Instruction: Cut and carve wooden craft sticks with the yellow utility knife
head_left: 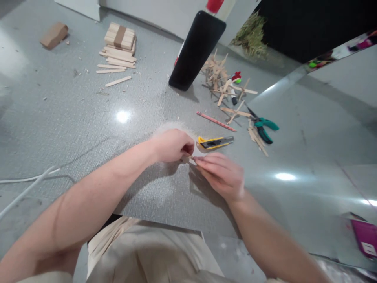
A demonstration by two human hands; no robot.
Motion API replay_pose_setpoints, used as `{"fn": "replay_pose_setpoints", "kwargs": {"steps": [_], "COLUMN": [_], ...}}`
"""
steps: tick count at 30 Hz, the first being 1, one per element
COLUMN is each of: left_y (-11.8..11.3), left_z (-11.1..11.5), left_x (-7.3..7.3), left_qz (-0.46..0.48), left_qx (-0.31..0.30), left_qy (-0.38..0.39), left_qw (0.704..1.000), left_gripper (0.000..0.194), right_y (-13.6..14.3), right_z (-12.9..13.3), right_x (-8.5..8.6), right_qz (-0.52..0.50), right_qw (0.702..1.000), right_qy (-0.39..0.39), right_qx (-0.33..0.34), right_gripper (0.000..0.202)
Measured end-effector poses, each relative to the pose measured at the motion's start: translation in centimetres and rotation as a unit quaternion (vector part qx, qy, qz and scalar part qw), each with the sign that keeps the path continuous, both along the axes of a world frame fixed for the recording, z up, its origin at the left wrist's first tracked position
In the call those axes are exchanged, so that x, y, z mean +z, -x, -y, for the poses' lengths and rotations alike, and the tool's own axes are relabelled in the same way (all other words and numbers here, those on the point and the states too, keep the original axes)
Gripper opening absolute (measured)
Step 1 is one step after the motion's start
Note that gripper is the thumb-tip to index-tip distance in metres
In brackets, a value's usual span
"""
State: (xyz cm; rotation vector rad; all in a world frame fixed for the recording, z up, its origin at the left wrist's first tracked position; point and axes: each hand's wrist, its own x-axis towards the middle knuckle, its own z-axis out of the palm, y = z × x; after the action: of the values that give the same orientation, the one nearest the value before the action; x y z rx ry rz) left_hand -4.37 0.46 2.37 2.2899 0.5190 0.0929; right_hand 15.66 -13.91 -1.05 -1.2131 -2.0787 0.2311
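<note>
My left hand (pixel 173 145) and my right hand (pixel 222 173) meet over the grey floor (pixel 88 129), fingertips together. Between them I pinch a thin wooden stick (pixel 193 158), of which only a short pale end shows. The left hand's fingers are curled around one end, and the right hand lies flatter with its fingers along the stick. A yellow utility knife (pixel 215 142) lies just beyond my hands, not touched.
A black bottle (pixel 196 51) stands behind. Green-handled pliers (pixel 263 127), a red pencil (pixel 216 121) and glued stick crosses (pixel 225 84) lie at the right. A stack of wooden sticks (pixel 119 43) and a brown block (pixel 53 34) lie far left. A white cable (pixel 26 184) runs at left.
</note>
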Motion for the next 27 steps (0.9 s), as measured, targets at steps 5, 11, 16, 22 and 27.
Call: {"fn": "replay_pose_setpoints", "kwargs": {"steps": [5, 11, 16, 22, 27], "left_y": [0.3, 0.5, 0.9, 0.9, 0.9], "left_z": [0.4, 0.3, 1.0, 1.3, 1.2], "left_x": [0.9, 1.4, 1.5, 1.0, 0.5], "left_qz": [0.019, 0.022, 0.169, 0.165, 0.239], "left_qx": [-0.008, 0.026, -0.036, -0.128, -0.086], "left_qy": [0.034, 0.007, -0.09, -0.282, -0.235], "left_qw": [0.999, 0.999, 0.981, 0.936, 0.938], "left_gripper": [0.017, 0.022, 0.027, 0.03, 0.024], "right_y": [0.3, 0.7, 1.0, 0.7, 0.1], "right_z": [0.1, 0.9, 1.7, 1.2, 0.5], "right_x": [1.6, 1.7, 2.4, 3.6, 3.1], "right_qz": [-0.001, -0.185, -0.375, -0.352, -0.284], "right_qw": [0.999, 0.982, 0.92, 0.923, 0.948], "right_qy": [-0.027, -0.038, 0.031, 0.109, 0.121], "right_qx": [0.019, -0.025, -0.113, -0.11, -0.076], "right_gripper": [0.044, 0.026, 0.014, 0.013, 0.033]}}
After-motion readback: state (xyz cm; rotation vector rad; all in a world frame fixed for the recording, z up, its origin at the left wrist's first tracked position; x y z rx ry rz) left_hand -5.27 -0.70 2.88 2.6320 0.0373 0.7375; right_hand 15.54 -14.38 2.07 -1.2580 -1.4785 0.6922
